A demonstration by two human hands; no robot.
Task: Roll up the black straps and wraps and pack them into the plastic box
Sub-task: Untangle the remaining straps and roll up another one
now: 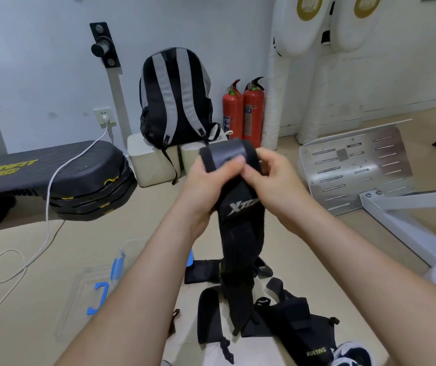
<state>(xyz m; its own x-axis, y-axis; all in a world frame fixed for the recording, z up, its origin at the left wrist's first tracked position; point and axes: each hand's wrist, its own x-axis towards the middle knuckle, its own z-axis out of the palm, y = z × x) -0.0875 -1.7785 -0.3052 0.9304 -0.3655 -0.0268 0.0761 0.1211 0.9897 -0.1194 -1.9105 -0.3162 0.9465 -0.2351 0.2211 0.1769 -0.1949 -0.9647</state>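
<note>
I hold a long black wrap (238, 249) up in front of me, its top end partly rolled into a coil with a grey patch. My left hand (206, 180) grips the coil from the left, thumb over it. My right hand (272, 178) pinches the wrap from the right. The rest of the wrap hangs down to the floor. A pile of other black straps (285, 320) lies on the floor below. The clear plastic box (129, 249) with blue latches sits low at the left, mostly behind my left forearm. Its clear lid (85, 294) lies beside it.
A black and grey backpack (177, 101) stands on white blocks by the wall. Two red fire extinguishers (243, 112) stand to its right. Stacked black step platforms (53, 175) fill the left, with a white cable (48, 207) trailing across the floor. A metal machine footplate (354, 170) is on the right.
</note>
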